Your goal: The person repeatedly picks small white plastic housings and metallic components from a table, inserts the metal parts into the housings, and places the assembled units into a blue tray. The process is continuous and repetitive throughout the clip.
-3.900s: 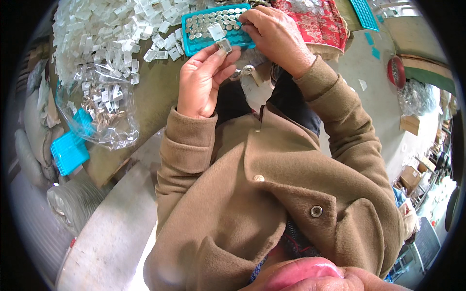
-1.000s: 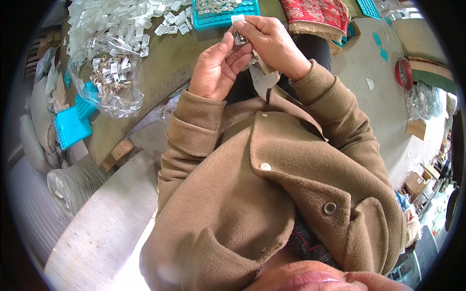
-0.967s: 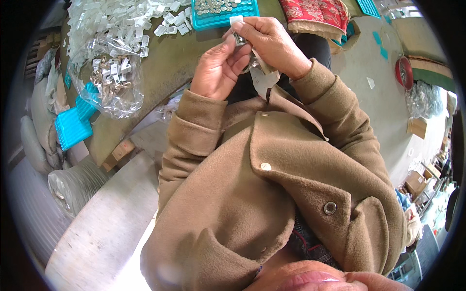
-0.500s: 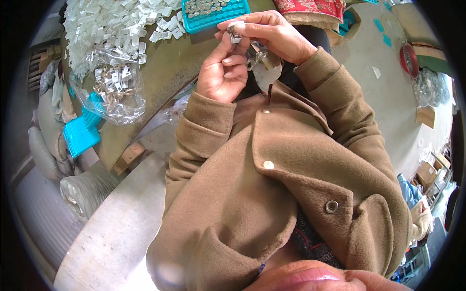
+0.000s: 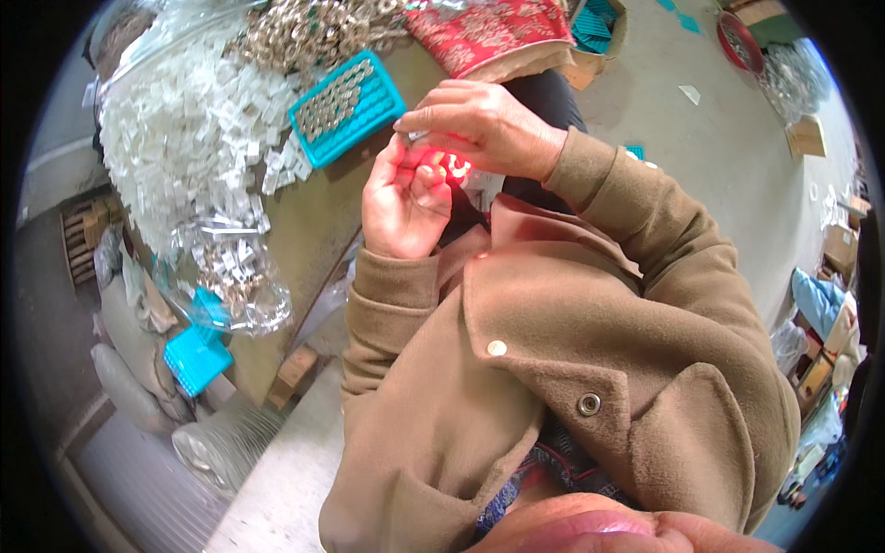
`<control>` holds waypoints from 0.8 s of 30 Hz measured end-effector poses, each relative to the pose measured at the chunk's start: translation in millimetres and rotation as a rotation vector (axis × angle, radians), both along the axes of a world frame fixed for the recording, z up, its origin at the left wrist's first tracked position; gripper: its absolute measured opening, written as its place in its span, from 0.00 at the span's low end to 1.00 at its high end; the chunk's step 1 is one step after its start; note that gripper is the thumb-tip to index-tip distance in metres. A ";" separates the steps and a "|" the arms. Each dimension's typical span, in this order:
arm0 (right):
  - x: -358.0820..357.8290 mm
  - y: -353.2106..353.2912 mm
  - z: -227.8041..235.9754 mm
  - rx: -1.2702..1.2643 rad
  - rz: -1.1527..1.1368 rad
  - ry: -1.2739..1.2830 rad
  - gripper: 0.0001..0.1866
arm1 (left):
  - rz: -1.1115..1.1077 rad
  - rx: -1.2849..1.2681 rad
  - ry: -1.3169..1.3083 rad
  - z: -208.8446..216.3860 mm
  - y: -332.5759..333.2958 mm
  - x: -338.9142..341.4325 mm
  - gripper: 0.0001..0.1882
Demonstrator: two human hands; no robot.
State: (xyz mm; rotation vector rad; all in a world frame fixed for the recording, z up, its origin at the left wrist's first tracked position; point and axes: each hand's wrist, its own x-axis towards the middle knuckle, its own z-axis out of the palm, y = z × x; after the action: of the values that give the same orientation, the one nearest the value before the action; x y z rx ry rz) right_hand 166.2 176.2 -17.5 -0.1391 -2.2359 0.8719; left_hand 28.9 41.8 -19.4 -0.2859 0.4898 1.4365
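Note:
My left hand (image 5: 406,212) is closed, palm turned up, its thumb and fingertips meeting those of my right hand (image 5: 484,127). Between the fingertips of both hands is a small clear plastic piece (image 5: 416,135), mostly covered by the fingers. A bright red light (image 5: 456,168) glows by the curled left fingers, under the right palm, and tints the skin; what gives it off is largely hidden. Just left of the hands lies a turquoise ribbed tray (image 5: 378,109) on the table, part filled with rows of small round silver pieces (image 5: 330,103).
A large heap of clear plastic pieces (image 5: 198,129) covers the table's far left, with a pile of metallic parts (image 5: 318,29) behind. Nearer lies a clear bag (image 5: 241,281) of small parts beside turquoise trays (image 5: 196,355). A red patterned cloth (image 5: 498,35) lies beyond my hands.
The view has shifted, so the table sits lower and the metallic pile shows. A red light now glows between my hands. My right hand has folded over the small piece, hiding more of it.

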 end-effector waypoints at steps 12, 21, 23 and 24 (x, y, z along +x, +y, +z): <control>23.5 86.6 2.9 -0.054 -0.416 -0.313 0.12 | -0.017 0.158 0.892 3.6 25.9 14.0 0.16; -8.8 89.1 -29.7 0.437 -0.524 -0.304 0.20 | -0.040 0.157 0.705 0.8 35.8 4.9 0.19; -1.7 77.8 -29.3 0.432 -0.485 -0.307 0.21 | -0.017 0.179 0.714 -2.4 34.0 7.0 0.20; 2.7 71.8 -28.6 0.420 -0.463 -0.312 0.21 | -0.024 0.144 0.734 -3.8 33.4 7.5 0.20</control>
State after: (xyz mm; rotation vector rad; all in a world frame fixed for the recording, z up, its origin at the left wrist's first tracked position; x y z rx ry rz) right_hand 168.9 248.0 -46.0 -0.5997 -2.4700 0.1319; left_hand 36.4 75.2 -23.2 0.3829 0.9687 1.5218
